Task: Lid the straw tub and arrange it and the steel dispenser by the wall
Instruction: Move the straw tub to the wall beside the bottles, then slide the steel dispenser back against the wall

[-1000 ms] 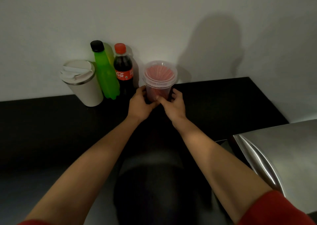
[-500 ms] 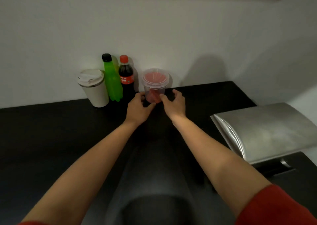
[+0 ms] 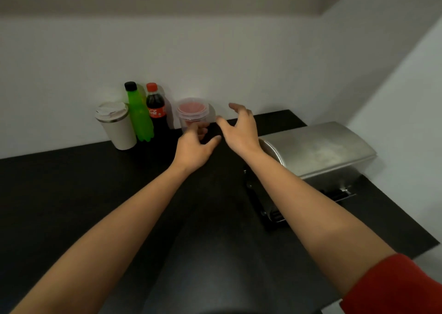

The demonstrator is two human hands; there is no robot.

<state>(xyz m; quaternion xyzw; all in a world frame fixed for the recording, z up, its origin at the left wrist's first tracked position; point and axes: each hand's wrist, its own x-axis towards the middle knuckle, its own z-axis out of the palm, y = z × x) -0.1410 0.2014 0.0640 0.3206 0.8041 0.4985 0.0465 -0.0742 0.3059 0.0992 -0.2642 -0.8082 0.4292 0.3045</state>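
Observation:
The clear straw tub (image 3: 192, 111), lidded and full of red straws, stands on the black counter against the back wall, right of the cola bottle. My left hand (image 3: 195, 146) hovers just in front of its base, fingers spread, holding nothing. My right hand (image 3: 240, 129) is lifted to the tub's right, fingers spread and empty, apart from the tub. The steel dispenser (image 3: 315, 149) lies on the counter's right side near the side wall, behind my right forearm.
A white travel cup (image 3: 116, 124), a green bottle (image 3: 138, 112) and a cola bottle (image 3: 155, 107) line the back wall left of the tub. The black counter (image 3: 71, 194) ends at the corner on the right.
Both hands have let go of the tub and drawn back, the right one lifting toward the right. The view has pulled back, showing more of the dispenser.

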